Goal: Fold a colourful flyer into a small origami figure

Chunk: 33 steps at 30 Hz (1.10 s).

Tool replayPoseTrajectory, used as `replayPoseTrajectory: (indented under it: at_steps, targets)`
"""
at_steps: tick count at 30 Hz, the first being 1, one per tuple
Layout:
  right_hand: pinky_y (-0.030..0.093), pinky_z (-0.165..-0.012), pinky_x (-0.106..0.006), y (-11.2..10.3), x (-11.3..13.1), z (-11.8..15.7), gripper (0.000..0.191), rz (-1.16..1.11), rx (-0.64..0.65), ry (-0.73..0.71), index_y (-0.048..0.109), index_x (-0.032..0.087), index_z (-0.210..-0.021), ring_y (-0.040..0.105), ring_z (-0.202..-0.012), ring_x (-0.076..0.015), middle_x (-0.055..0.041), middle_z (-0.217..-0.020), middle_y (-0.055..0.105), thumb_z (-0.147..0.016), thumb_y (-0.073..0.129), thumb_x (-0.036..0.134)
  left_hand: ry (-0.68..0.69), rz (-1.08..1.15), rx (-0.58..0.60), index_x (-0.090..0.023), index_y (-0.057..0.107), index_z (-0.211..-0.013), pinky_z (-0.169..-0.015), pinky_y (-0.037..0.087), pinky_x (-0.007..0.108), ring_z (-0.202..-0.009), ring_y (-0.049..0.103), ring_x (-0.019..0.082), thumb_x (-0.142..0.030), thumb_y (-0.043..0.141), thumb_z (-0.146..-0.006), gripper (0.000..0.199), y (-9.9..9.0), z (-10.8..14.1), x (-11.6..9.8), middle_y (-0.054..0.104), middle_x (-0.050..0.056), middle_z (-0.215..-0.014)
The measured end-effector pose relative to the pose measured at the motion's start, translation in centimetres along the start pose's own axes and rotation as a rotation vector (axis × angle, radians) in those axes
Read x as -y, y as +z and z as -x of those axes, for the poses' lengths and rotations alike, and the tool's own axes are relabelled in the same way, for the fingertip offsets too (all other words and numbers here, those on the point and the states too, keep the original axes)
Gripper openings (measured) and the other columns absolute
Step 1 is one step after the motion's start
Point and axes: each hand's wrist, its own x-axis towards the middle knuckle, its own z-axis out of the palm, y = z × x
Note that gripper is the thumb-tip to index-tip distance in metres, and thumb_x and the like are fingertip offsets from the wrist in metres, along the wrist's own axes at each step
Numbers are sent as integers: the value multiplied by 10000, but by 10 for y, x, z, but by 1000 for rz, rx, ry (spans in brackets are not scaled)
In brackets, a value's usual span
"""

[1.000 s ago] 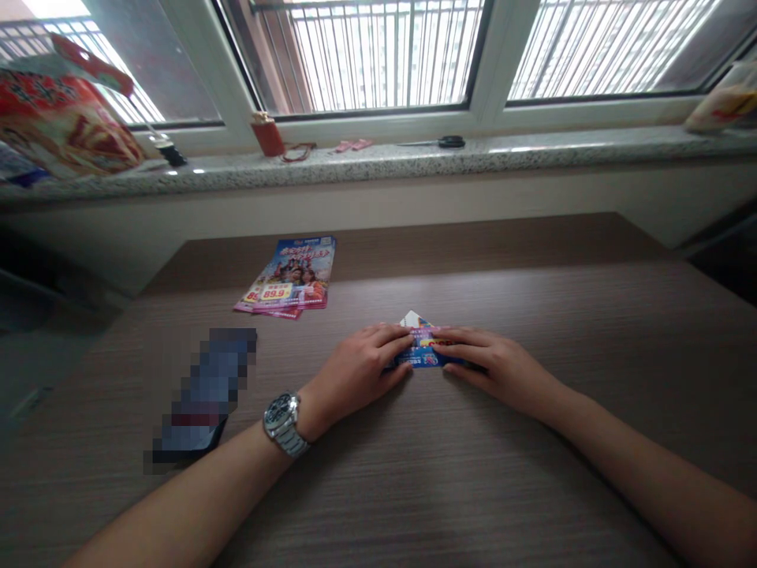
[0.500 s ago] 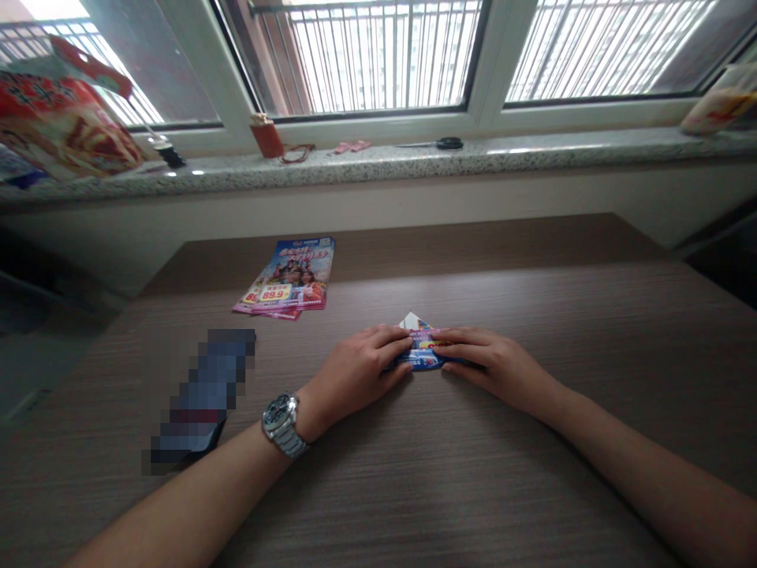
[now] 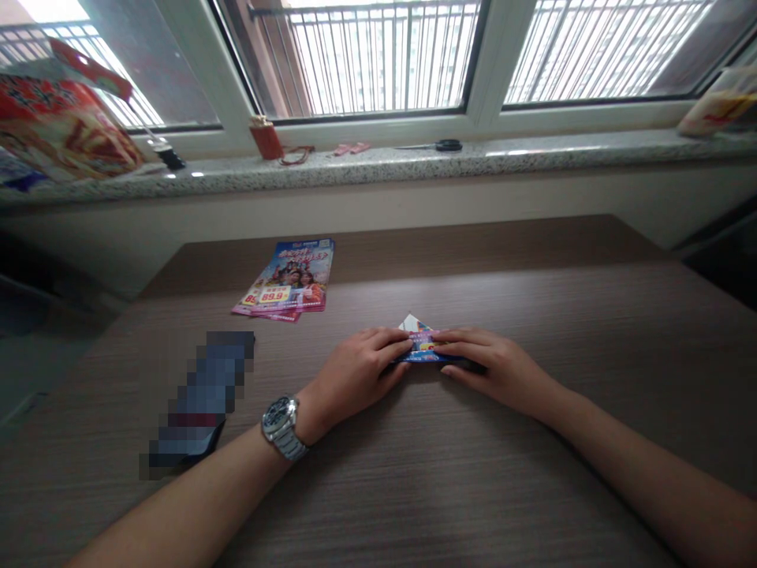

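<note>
A small folded piece of colourful printed paper point(image 3: 422, 345) lies on the brown table point(image 3: 378, 473), with a white pointed corner sticking out at its far side. My left hand point(image 3: 367, 364), with a metal watch on the wrist, holds the paper's left end, fingertips on top and thumb at the near edge. On the right end rest the fingers of my right hand point(image 3: 494, 364), its thumb stretched along the near side. Both hands have their fingers bent over the paper, and parts of it are hidden beneath them.
A stack of printed flyers point(image 3: 292, 276) lies at the back left. Nearer, a blurred-out phone point(image 3: 204, 394) rests beside my left forearm. The stone windowsill point(image 3: 378, 164) holds scissors point(image 3: 448, 145), a red container point(image 3: 266, 139) and food packages point(image 3: 71, 126).
The blue near edge of the paper has been folded up or drawn back, so a narrower strip shows between my hands. Both thumbs have shifted slightly.
</note>
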Motion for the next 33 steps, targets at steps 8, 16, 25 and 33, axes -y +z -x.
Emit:
replayPoseTrajectory:
  at_steps: [8, 16, 25, 33]
  targets:
    - [567, -1021, -413, 1, -1, 0, 295, 0, -26, -5, 706, 278, -1222, 674, -1194, -230, -64, -1298, 709, -975, 590, 166, 14, 7, -6, -206, 625, -1306, -993, 548, 433, -1157, 644, 251, -250, 585, -986, 326, -1, -1, 0, 657, 98, -1311]
    - [582, -1000, -388, -4, 2, -1, 244, -19, -63, 54, 720, 254, -1165, 702, -1137, -217, -63, -1228, 741, -989, 571, 174, 9, 18, -13, -201, 639, -1265, -969, 561, 412, -1134, 655, 250, -223, 628, -958, 307, -3, 0, 4, 665, 108, -1280]
    - [592, -976, -382, -6, 0, 0, 274, -12, -82, 62, 700, 279, -1207, 706, -1122, -221, -52, -1229, 737, -966, 600, 194, 10, 44, -95, -206, 671, -1200, -883, 586, 332, -1029, 702, 198, -202, 542, -1006, 233, 1, 2, 7, 708, 78, -1187]
    - [579, -974, -382, -8, 4, 0, 217, -13, -164, 104, 703, 268, -1147, 712, -1067, -214, -48, -1167, 746, -991, 571, 196, 3, 58, -152, -202, 660, -1191, -844, 577, 311, -978, 705, 185, -188, 568, -994, 217, -2, 2, 4, 732, 59, -1128]
